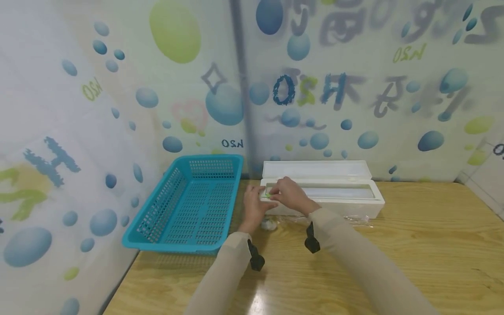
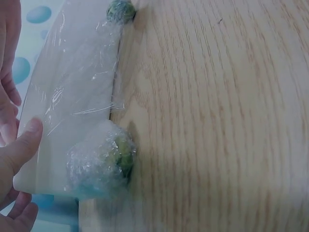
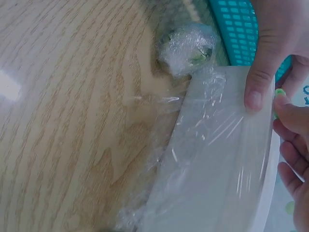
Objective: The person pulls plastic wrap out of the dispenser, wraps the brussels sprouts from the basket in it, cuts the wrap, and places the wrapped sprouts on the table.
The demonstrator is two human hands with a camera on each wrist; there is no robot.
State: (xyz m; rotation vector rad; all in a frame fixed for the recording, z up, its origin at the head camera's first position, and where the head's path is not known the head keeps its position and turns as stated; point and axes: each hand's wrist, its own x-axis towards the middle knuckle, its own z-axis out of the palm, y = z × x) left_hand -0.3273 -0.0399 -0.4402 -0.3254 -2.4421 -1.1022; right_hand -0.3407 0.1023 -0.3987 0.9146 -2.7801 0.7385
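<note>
A long white cling film box (image 1: 327,206) lies on the table with its lid (image 1: 315,168) raised at the back. My left hand (image 1: 253,208) grips the box's left end, thumb on the front face and fingers round the far side. At that same end my right hand (image 1: 292,195) pinches a small bright green slide cutter (image 3: 279,93) on the top edge. Clear film (image 2: 87,77) hangs down the front face. Below the left end sits a green lump wrapped in film (image 2: 104,162); a second green lump (image 2: 120,10) lies farther along the box.
A turquoise slotted basket (image 1: 183,250) stands left of the box, close to my left hand. Behind the wooden table (image 1: 417,245) hangs a wall covering (image 1: 346,135) with printed bubbles, right at the back edge. Crumpled film (image 1: 360,222) trails onto the wood in front.
</note>
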